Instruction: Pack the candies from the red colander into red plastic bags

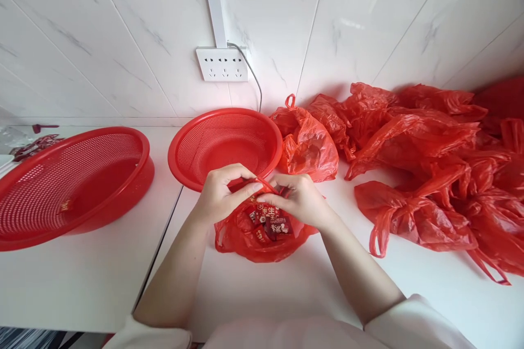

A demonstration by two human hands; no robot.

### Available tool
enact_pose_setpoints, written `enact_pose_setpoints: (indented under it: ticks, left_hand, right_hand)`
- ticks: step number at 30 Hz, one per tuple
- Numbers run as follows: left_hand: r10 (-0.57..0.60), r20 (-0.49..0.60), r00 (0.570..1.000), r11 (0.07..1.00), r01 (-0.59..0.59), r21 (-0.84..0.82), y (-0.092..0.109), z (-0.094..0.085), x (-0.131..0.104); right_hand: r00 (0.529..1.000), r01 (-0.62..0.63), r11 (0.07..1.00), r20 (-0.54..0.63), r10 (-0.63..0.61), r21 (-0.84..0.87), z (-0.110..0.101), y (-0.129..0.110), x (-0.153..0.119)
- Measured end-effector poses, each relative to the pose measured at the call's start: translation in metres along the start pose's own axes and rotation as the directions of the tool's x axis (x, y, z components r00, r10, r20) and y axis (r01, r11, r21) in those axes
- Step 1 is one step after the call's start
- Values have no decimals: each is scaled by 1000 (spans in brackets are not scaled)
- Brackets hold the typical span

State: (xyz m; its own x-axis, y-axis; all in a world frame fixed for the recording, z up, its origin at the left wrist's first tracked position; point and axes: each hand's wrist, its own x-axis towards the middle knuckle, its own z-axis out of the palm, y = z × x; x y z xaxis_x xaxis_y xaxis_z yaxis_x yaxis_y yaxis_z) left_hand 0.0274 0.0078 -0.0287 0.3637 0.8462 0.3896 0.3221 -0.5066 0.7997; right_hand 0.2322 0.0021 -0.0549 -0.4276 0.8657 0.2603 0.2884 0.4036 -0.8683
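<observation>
A red plastic bag (262, 248) sits on the white table just in front of me, its mouth partly open. Inside it lie several dark red packets (277, 224) with pale printing. My left hand (227, 192) pinches the bag's twisted upper edge between thumb and fingers. From the right, my right hand (301, 199) pinches the same stretch of red plastic, close to the left fingertips. Both hands are above the packets, and part of the bag's far side is hidden behind them.
A round red basket (225, 117) stands behind my hands against the tiled wall. Another red basket (143, 174) is at the left. Tied red bags (409, 142) are heaped along the right. A socket strip (223, 64) with a grey cable is on the wall.
</observation>
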Motion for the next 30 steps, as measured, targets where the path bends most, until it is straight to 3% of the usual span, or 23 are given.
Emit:
enact_pose_setpoints:
  ticks: [4,8,10,12,15,17,19,21,24,25,27,29,30]
  left_hand:
    - [55,-226,973,998,-58,-8,0,6,-3]
    - [-116,-289,950,964,39,-261,-1,13,-5]
    - [-198,-200,960,912,105,-397,-2,13,-4]
    - [-189,-57,980,910,153,-386,-1,10,-3]
    - [-161,158,974,977,180,-111,4,2,-3]
    - [-190,267,945,981,175,78,8,-5,-6]
    - [-209,275,938,970,162,183,12,-11,-9]
    - [-189,149,970,957,148,249,14,-17,-13]
    - [-83,-169,982,952,128,279,18,-23,-15]
    - [-32,-288,957,961,109,254,20,-24,-16]
    - [54,-509,859,984,40,173,23,-22,-15]
    - [66,-627,776,997,-26,72,22,-14,-15]
    - [34,-634,773,999,-37,8,19,-7,-15]
  right_hand:
    - [999,-48,964,17,45,263,-1,-2,3]
    - [998,-69,891,31,61,448,-2,-4,3]
    - [998,-45,925,-15,55,378,-5,-6,1]
    - [999,11,980,-31,-5,197,-8,-7,-2]
    - [990,109,993,89,-105,-36,-12,-9,-5]
    - [979,108,994,179,-100,-33,-12,-9,-5]
    - [975,48,996,211,-62,72,-9,-6,-4]
    - [975,-20,989,220,-12,144,-2,0,-6]
    - [983,-64,998,172,64,-9,14,19,-19]
    - [988,-68,993,129,80,-92,19,27,-26]
    - [996,-71,976,31,79,-207,28,45,-39]
    - [996,-89,958,-28,85,-271,33,63,-50]
    - [994,-109,949,-38,102,-295,34,72,-55]
